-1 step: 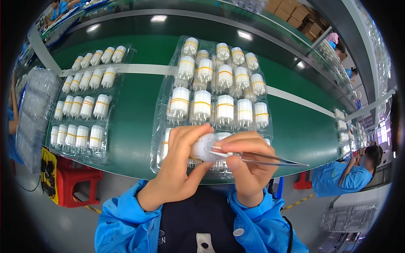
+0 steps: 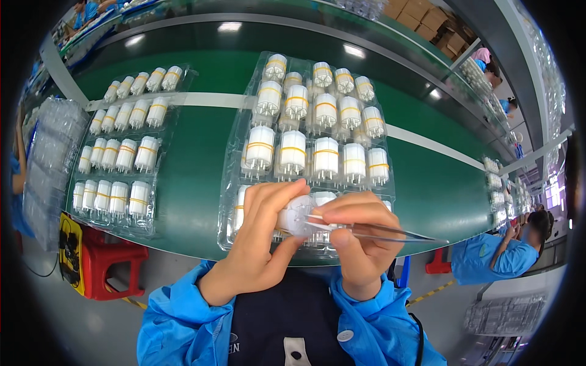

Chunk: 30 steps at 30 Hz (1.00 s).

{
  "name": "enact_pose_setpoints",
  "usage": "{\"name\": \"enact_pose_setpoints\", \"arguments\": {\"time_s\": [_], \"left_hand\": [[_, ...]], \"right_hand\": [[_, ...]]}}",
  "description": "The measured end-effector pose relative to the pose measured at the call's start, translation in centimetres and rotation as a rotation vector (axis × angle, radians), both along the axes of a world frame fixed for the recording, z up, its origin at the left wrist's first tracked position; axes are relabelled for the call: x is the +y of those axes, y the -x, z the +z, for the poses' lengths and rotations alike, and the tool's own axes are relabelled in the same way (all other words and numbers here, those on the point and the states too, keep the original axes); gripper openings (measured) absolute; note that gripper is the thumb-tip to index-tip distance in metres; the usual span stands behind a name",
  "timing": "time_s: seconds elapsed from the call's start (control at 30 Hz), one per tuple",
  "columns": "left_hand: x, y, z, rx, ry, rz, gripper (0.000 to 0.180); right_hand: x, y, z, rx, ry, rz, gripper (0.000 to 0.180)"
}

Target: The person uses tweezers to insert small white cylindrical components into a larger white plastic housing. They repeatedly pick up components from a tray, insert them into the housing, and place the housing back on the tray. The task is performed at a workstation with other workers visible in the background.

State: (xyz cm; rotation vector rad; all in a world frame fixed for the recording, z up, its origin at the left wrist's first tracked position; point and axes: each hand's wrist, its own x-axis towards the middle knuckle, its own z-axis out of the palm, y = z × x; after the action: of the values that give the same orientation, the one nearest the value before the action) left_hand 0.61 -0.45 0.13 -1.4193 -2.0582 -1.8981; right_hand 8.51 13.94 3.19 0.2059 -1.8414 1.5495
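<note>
Near the lower middle of the frame, the left hand (image 2: 259, 244) is pinching a white plastic cylinder (image 2: 297, 215) between thumb and fingers, while the right hand (image 2: 360, 241) is pressing its fingers together on metal tweezers (image 2: 390, 230), whose tips are touching the cylinder's face. Behind them, a clear tray (image 2: 235, 183) of similar cylinders is lying on the green belt (image 2: 201, 158).

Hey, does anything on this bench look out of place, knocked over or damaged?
Nothing stands out. The white parts sit upright in rows in both clear trays on the green bench. The left hand holds one white part, and the right hand puts tweezers to it.
</note>
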Motion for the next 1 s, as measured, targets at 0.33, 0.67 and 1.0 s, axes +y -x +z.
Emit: {"name": "enact_pose_setpoints", "arguments": {"time_s": [0.33, 0.67, 1.0], "left_hand": [[0.4, 0.1, -0.8, 0.224, -0.026, 0.145, 0.071], [0.4, 0.2, -0.7, 0.223, 0.000, 0.156, 0.071], [0.3, 0.2, -0.7, 0.227, 0.025, 0.143, 0.072]], "right_hand": [[-0.6, 0.3, -0.5, 0.016, 0.029, -0.005, 0.013], [0.0, 0.6, -0.6, -0.004, 0.003, 0.042, 0.012], [0.4, 0.9, -0.1, -0.008, -0.128, 0.038, 0.010]]}}
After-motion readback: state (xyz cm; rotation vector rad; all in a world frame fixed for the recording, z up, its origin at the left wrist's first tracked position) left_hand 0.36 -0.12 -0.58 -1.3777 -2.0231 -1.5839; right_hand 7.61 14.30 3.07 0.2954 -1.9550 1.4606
